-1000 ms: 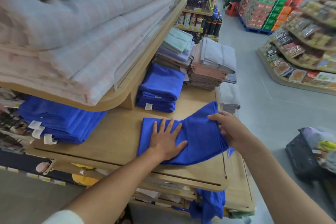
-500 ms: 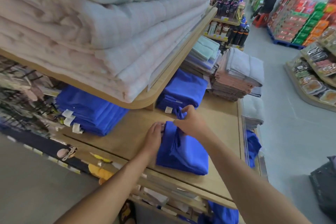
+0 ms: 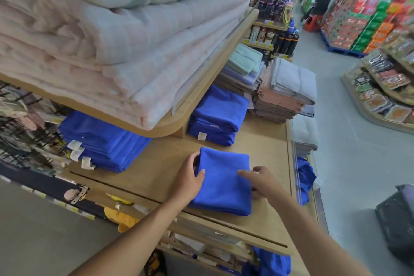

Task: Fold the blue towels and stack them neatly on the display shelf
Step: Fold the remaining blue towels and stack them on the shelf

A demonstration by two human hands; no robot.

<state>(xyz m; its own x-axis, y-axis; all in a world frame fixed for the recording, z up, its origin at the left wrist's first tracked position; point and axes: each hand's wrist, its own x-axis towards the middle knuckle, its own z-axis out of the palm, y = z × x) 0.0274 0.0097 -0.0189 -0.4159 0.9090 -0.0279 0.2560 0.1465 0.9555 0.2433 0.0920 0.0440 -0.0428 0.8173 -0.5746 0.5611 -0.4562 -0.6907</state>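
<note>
A folded blue towel point(image 3: 223, 182) lies flat on the wooden display shelf point(image 3: 154, 177). My left hand point(image 3: 189, 178) grips its left edge, thumb on top and fingers curled under. My right hand point(image 3: 261, 180) rests at its right edge with fingers spread, holding nothing. Behind it sits a small stack of folded blue towels point(image 3: 218, 116). A larger stack of blue towels with white tags point(image 3: 103, 141) lies to the left under the upper shelf. More blue cloth point(image 3: 305, 175) hangs at the shelf's right side and below the front edge.
The upper shelf point(image 3: 201, 96) holds thick pale quilts point(image 3: 116, 36) and overhangs the back. Pink and grey towel stacks point(image 3: 284, 92) stand at the back right. An aisle floor point(image 3: 349, 163) runs right, with a dark bag point(image 3: 397, 219) and people far off.
The towel went from half-open to a compact folded rectangle. My right hand brought the flap over, then drew back to the right edge; my left hand moved from pressing flat to gripping the left edge.
</note>
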